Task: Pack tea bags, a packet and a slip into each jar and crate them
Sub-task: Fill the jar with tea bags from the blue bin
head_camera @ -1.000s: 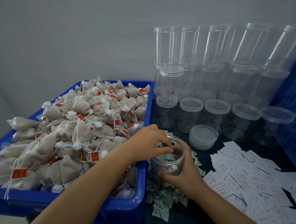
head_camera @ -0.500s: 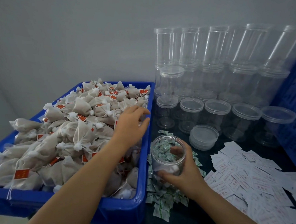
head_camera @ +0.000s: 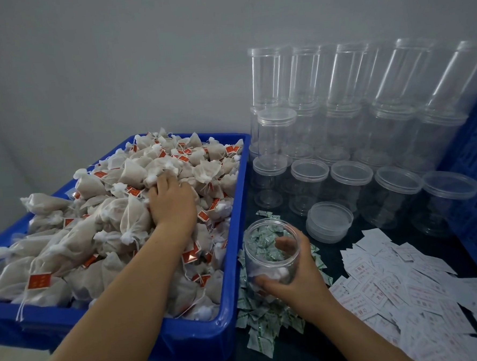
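- The left hand [head_camera: 171, 201] reaches into the blue tub [head_camera: 231, 264] and lies palm down on the heap of tea bags [head_camera: 100, 216]; its fingertips dig into the pile near the middle, but whether they have closed on a bag cannot be told from this view.
- The right hand [head_camera: 296, 277] grips an open clear jar [head_camera: 271, 251] — thumb on the near side, fingers curled round the far wall and seen through the plastic.
- The jar stands upright just beside the tub's right wall, on the scatter of small green-and-white packets [head_camera: 264, 329]; something white lies at its bottom.
- Right of the jar a spread of white slips [head_camera: 406, 287] with red print covers the dark tabletop [head_camera: 306, 354].
- A loose clear lid [head_camera: 329, 220] rests just behind the jar.
- Behind it stand rows of lidded empty jars [head_camera: 352, 184] — stacked higher toward the grey wall [head_camera: 113, 62].
- A blue crate [head_camera: 475, 182] rises at the far right edge.
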Motion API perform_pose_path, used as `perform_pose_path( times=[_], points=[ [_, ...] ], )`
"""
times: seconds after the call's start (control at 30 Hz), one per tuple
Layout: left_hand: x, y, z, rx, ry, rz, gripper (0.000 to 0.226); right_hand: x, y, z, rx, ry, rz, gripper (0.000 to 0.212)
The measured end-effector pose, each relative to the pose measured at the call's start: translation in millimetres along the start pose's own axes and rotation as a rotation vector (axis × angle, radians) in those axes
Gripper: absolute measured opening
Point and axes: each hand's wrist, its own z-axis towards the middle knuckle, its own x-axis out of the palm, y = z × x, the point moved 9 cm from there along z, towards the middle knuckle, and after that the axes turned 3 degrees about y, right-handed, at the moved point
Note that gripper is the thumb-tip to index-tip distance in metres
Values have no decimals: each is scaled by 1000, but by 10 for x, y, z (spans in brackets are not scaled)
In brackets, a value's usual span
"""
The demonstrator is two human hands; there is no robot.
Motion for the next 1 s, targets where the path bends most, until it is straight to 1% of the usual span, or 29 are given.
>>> perform_pose_path(
  times=[0.13, 0.27, 0.43, 0.6, 0.73, 0.8, 0.9, 1.0],
  points=[
    [-85, 22, -17, 22, -19, -31, 30, -2, -8, 3, 0, -4, -5, 98],
    [-197, 118, -26, -20, -86, -86, 23, -4, -10, 4, 1, -9, -1, 98],
    [-322, 202, -30, -44, -187, -242, 15, 12, -6, 5, -1, -8, 10, 97],
    [-463, 167, -107, -17, -300, -396, 22, -5, -19, 5, 1, -12, 4, 97],
    [-533, 101, -155, 36, -336, -479, 26, 1, -14, 8, 7, -8, -4, 98],
    [-610, 74, -197, 72, -380, -526, 27, -3, -10, 8, 6, -11, -8, 98],
    [-718, 33, -264, 107, -434, -593, 28, -6, -7, 4, 6, -11, -15, 97],
    [-765, 9, -303, 140, -457, -674, 25, -9, -13, 3, 3, -12, -12, 98]
  ],
)
